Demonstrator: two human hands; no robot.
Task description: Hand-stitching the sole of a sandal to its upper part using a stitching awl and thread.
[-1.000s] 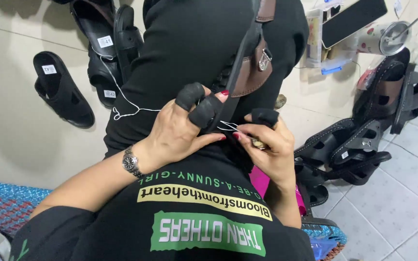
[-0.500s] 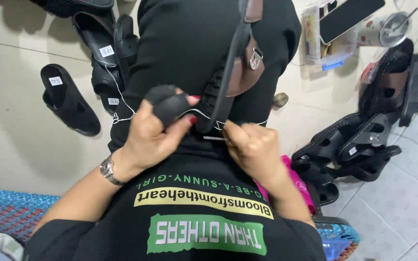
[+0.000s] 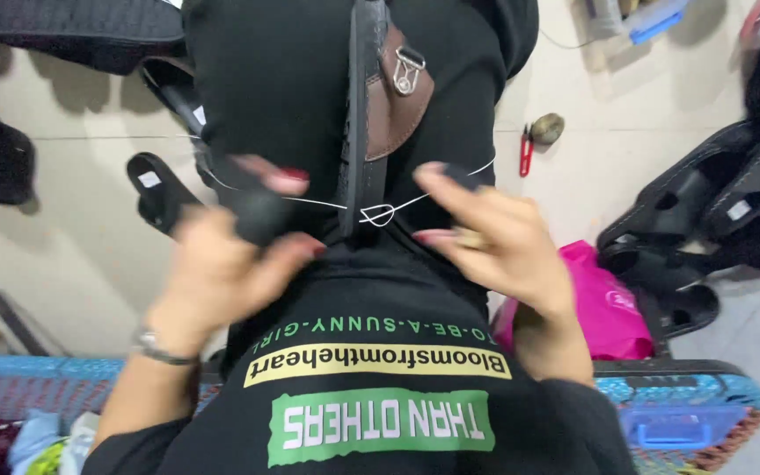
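left hand (image 3: 222,273) grips white thread (image 3: 318,203) | right hand (image 3: 499,242) grips thread | loop at black sandal (image 3: 364,114)

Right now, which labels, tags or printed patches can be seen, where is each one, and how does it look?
Yellow strip: on the black shirt, long bar, dark lettering.
Green patch: below it, rectangle, white lettering.
White sticker: on the black sandal sole at the left, small square.
White tag: on the black sandals at the right, small.
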